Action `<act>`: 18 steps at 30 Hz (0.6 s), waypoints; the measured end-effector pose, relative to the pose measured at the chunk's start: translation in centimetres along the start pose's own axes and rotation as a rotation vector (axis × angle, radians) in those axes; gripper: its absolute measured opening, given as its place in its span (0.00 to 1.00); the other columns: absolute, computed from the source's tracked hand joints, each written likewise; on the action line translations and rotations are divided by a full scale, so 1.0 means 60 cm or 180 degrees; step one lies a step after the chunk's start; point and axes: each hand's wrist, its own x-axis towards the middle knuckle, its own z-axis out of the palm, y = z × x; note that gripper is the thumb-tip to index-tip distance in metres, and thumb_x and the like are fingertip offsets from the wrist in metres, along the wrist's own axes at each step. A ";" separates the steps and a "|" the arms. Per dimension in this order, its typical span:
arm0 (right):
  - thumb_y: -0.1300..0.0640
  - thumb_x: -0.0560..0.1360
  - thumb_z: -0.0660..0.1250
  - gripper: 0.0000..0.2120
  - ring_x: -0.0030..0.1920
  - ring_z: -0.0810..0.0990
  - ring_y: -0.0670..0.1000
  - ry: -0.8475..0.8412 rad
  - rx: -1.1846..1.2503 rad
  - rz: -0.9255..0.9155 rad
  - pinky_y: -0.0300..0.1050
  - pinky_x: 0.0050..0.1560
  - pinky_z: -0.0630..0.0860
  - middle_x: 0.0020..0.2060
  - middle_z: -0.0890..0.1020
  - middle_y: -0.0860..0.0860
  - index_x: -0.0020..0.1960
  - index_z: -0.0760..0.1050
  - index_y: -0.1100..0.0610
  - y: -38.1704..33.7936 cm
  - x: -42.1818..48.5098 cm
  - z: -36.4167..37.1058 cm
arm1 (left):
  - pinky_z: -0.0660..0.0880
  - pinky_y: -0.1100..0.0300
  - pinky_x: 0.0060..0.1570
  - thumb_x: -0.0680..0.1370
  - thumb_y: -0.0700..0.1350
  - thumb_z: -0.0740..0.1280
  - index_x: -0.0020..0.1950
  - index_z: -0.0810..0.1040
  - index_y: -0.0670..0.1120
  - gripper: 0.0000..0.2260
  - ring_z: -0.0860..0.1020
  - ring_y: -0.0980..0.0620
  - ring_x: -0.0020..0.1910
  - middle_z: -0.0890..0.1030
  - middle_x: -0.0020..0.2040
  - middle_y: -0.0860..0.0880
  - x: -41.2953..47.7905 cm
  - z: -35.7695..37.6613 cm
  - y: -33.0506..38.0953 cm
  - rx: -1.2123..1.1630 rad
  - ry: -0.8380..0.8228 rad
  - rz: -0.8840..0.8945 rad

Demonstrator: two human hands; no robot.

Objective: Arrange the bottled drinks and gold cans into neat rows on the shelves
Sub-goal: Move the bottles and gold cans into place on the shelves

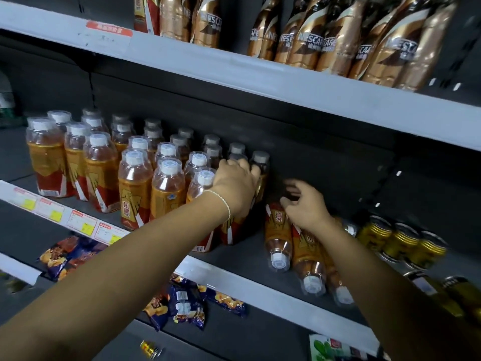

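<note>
View from the head camera, the only one supplied. On the middle shelf [260, 280] the upright bottles [135, 188] stand in rows running front to back. The left hand [235, 183] is curled over the right end of this block, fingers wrapped round the shoulder of the end bottle [261, 158] and bracing it. The right hand [305, 204] is spread wide and holds nothing; it is motion-blurred above the bases of the fallen bottles [308, 256], and contact cannot be judged. These lie on their sides just right of the block, caps toward the shelf edge. The gold cans [400, 243] sit further right, near the fallen bottles, unsorted and blurred.

Step in hand, as judged: standing a fallen bottle at the end of a row. To do it well, take one bottle round its body, not its cap. Tip it upright in the bare gap and slide it flush against the braced end bottle, label outward. The risk is nudging the cans or toppling the row.
</note>
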 end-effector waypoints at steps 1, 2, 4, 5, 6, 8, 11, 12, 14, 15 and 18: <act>0.61 0.76 0.70 0.22 0.63 0.76 0.48 0.0047 -0.0069 -0.0055 0.47 0.64 0.75 0.63 0.78 0.50 0.69 0.73 0.53 0.005 -0.007 -0.011 | 0.66 0.45 0.67 0.68 0.59 0.72 0.75 0.55 0.43 0.44 0.68 0.37 0.67 0.66 0.68 0.38 -0.001 -0.003 0.001 -0.0001 -0.0028 -0.0013; 0.61 0.76 0.70 0.21 0.62 0.76 0.47 0.0096 -0.0125 -0.0099 0.43 0.62 0.75 0.63 0.78 0.50 0.68 0.74 0.54 0.009 -0.013 -0.022 | 0.65 0.44 0.68 0.69 0.59 0.72 0.76 0.54 0.43 0.44 0.67 0.37 0.68 0.66 0.69 0.38 -0.003 -0.006 0.001 -0.0012 -0.0045 -0.0023; 0.60 0.76 0.70 0.19 0.60 0.77 0.47 0.0197 -0.0188 -0.0114 0.40 0.59 0.73 0.62 0.79 0.50 0.67 0.76 0.54 0.017 -0.022 -0.044 | 0.63 0.43 0.70 0.70 0.58 0.72 0.77 0.53 0.43 0.44 0.65 0.36 0.70 0.66 0.71 0.38 -0.006 -0.011 0.003 -0.0035 -0.0047 -0.0035; 0.60 0.76 0.70 0.19 0.60 0.78 0.48 0.0244 -0.0210 -0.0103 0.40 0.60 0.73 0.62 0.79 0.50 0.66 0.76 0.54 0.020 -0.025 -0.053 | 0.62 0.43 0.71 0.71 0.58 0.71 0.77 0.53 0.44 0.43 0.64 0.36 0.71 0.65 0.72 0.38 -0.007 -0.014 0.004 -0.0037 -0.0049 -0.0048; 0.60 0.76 0.70 0.18 0.60 0.78 0.48 0.0282 -0.0222 -0.0098 0.40 0.60 0.73 0.62 0.79 0.50 0.66 0.77 0.54 0.025 -0.027 -0.060 | 0.60 0.43 0.72 0.71 0.57 0.71 0.77 0.53 0.43 0.42 0.63 0.35 0.71 0.64 0.72 0.38 -0.010 -0.016 0.005 -0.0026 -0.0049 -0.0068; 0.60 0.76 0.71 0.18 0.58 0.77 0.47 0.0316 -0.0200 -0.0127 0.40 0.59 0.72 0.61 0.80 0.50 0.65 0.77 0.55 0.034 -0.028 -0.072 | 0.56 0.42 0.74 0.73 0.56 0.70 0.77 0.54 0.43 0.41 0.60 0.34 0.73 0.61 0.73 0.36 -0.016 -0.021 0.010 0.0012 0.0028 -0.0077; 0.60 0.76 0.70 0.17 0.55 0.75 0.44 0.0255 -0.0137 -0.0176 0.40 0.59 0.72 0.60 0.80 0.49 0.65 0.77 0.55 0.047 -0.026 -0.081 | 0.56 0.46 0.74 0.75 0.50 0.68 0.74 0.62 0.43 0.30 0.62 0.38 0.71 0.65 0.70 0.38 -0.029 -0.021 0.027 -0.0258 0.0589 0.0231; 0.60 0.76 0.70 0.17 0.56 0.75 0.44 0.0229 -0.0116 -0.0182 0.41 0.60 0.72 0.60 0.79 0.48 0.65 0.77 0.54 0.052 -0.025 -0.083 | 0.59 0.48 0.72 0.75 0.47 0.67 0.71 0.66 0.44 0.26 0.64 0.40 0.70 0.67 0.68 0.40 -0.035 -0.017 0.036 -0.0466 0.0803 0.0419; 0.60 0.77 0.70 0.17 0.57 0.75 0.44 0.0176 -0.0072 -0.0207 0.44 0.62 0.74 0.60 0.79 0.48 0.65 0.77 0.53 0.061 -0.022 -0.083 | 0.68 0.49 0.66 0.76 0.46 0.65 0.67 0.72 0.44 0.19 0.69 0.43 0.66 0.72 0.65 0.43 -0.051 -0.003 0.060 -0.0944 0.0911 0.0758; 0.60 0.77 0.70 0.17 0.57 0.75 0.44 0.0153 -0.0034 -0.0237 0.45 0.63 0.75 0.60 0.79 0.48 0.65 0.77 0.53 0.065 -0.021 -0.080 | 0.72 0.49 0.62 0.77 0.46 0.64 0.66 0.73 0.44 0.18 0.71 0.44 0.64 0.73 0.63 0.44 -0.060 0.008 0.075 -0.1156 0.0819 0.0844; 0.62 0.77 0.68 0.16 0.59 0.78 0.47 0.0059 0.0056 -0.0363 0.48 0.63 0.76 0.60 0.80 0.49 0.64 0.78 0.53 0.075 -0.025 -0.059 | 0.75 0.52 0.58 0.77 0.45 0.64 0.68 0.71 0.44 0.20 0.73 0.45 0.61 0.73 0.64 0.45 -0.083 0.049 0.119 -0.1587 0.0359 0.0710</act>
